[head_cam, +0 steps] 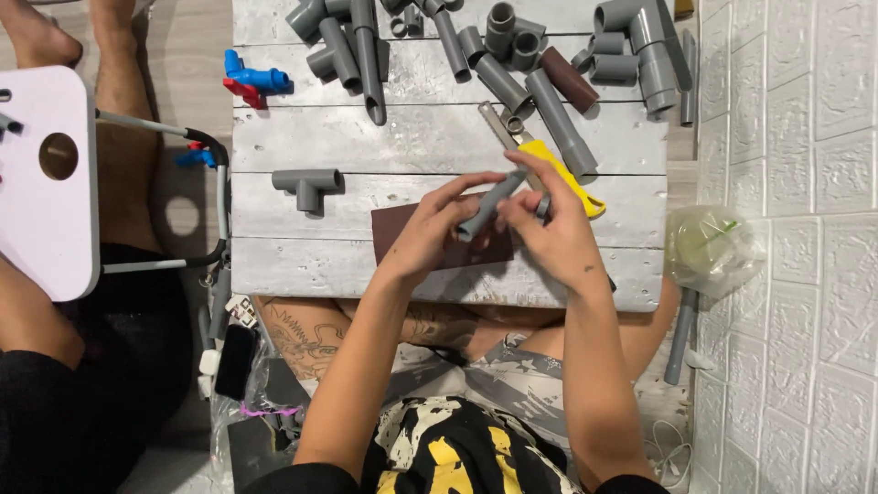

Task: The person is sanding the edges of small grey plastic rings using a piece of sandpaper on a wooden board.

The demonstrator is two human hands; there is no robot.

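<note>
My left hand (430, 233) grips the lower end of a short grey plastic pipe (491, 203), which slants up to the right. My right hand (549, 224) pinches the pipe's upper end with thumb and fingers, and a small grey ring sits between its fingers. Both hands hover over a brown sheet of sandpaper (391, 229) lying on the whitewashed wooden table (412, 137). A yellow-handled pipe cutter (562, 174) lies just behind my right hand.
A grey tee fitting (307, 185) lies to the left. Several grey pipes and elbows (512, 55) crowd the table's far side, beside a blue-and-red valve (254, 80). A plastic bag (713, 247) sits right; another seated person (73, 366) and a white stool (46, 174) are left.
</note>
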